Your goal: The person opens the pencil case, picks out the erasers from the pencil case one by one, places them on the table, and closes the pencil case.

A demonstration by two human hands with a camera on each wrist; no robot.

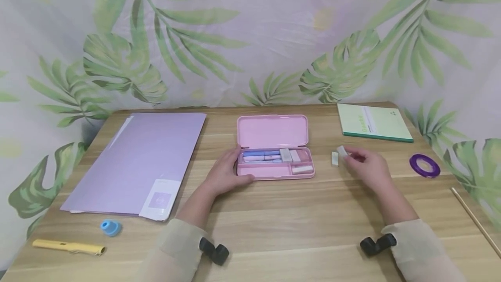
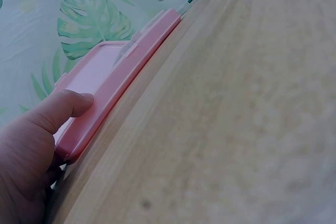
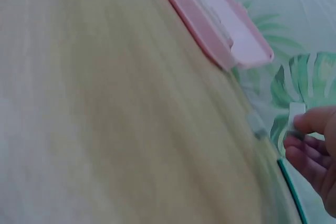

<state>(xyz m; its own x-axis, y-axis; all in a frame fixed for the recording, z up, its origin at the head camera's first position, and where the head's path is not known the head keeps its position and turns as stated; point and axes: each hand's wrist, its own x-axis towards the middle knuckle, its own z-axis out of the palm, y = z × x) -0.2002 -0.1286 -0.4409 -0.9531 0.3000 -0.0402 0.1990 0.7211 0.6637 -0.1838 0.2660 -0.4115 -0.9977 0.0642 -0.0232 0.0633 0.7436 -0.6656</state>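
An open pink pencil case (image 1: pixel 270 170) stands mid-table, its lid raised at the back. Inside lie blue and pale pens (image 1: pixel 258 158), small grey, white and pink blocks (image 1: pixel 285 155) like erasers, and a white block (image 1: pixel 302 169) in the front right compartment. My left hand (image 1: pixel 226 172) grips the case's left end, thumb (image 2: pixel 76 103) on its front edge; the other fingers are partly hidden. My right hand (image 1: pixel 369 166), right of the case, pinches a small whitish eraser (image 1: pixel 342 151) above the table. Close beside it, a similar eraser (image 1: pixel 335 159) lies on the wood.
A large purple folder (image 1: pixel 145 160) covers the left side. In front of it lie a blue cone-shaped piece (image 1: pixel 111 228) and a yellow pen (image 1: pixel 68 246). On the right are a green notebook (image 1: pixel 373 122), a purple ribbon roll (image 1: pixel 424 166) and a thin wooden stick (image 1: pixel 475 221).
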